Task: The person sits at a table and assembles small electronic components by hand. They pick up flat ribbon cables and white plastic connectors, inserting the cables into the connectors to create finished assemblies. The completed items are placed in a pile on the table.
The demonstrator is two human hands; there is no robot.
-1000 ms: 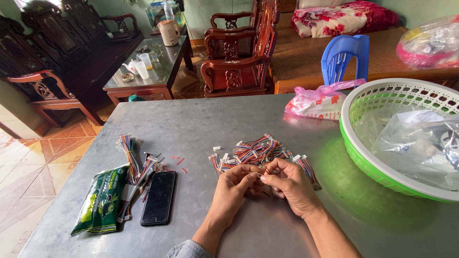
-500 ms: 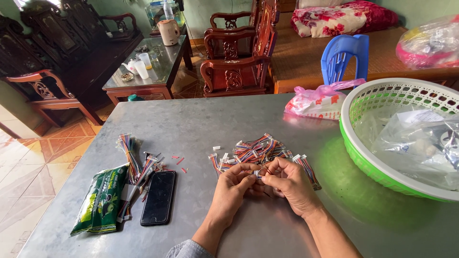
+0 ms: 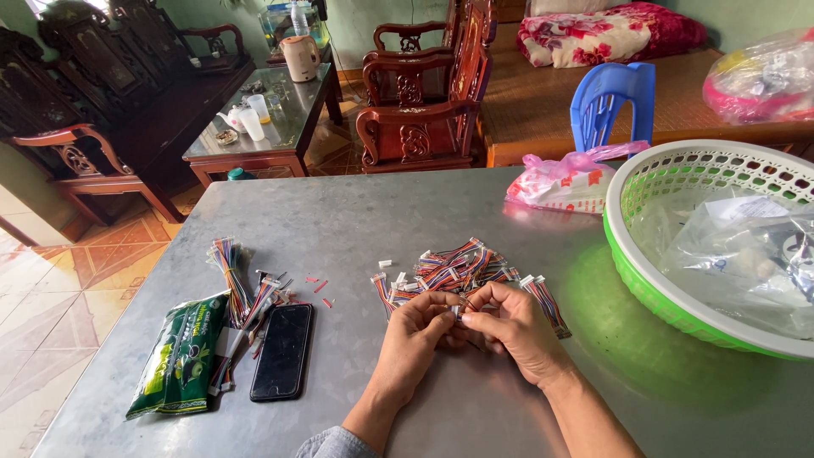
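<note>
A grey metal table [image 3: 356,212] fills the lower and middle frame. At the right edge of the frame stands a large green and white basket [image 3: 644,280], holding clear plastic bags [image 3: 746,254]. Beyond the table, in the upper centre, stand carved dark wooden chairs [image 3: 424,110]; a glass-topped side table [image 3: 271,119] occupies the upper left, and a blue plastic chair [image 3: 610,97] the upper right. A pink plastic bag [image 3: 564,182] lies on the table's far edge, just beside the basket.

At the lower left of the table lies a green foil packet [image 3: 178,360], with a black phone [image 3: 282,352] just to its right, screen dark. A bundle of multicoloured wires [image 3: 233,276] rests above the packet, touching it.

The left hand [image 3: 415,335] and right hand [image 3: 509,326] meet at the lower centre of the frame, fingertips pressed together. Both hands' fingers are closed, pinching a small wire connector piece [image 3: 458,314] between them; its detail is too small to tell. Directly above the hands, touching them, lies a loose pile of short multicoloured wire leads [image 3: 458,267] with white connectors. A few small red scraps [image 3: 320,288] lie between the pile and the phone.
</note>
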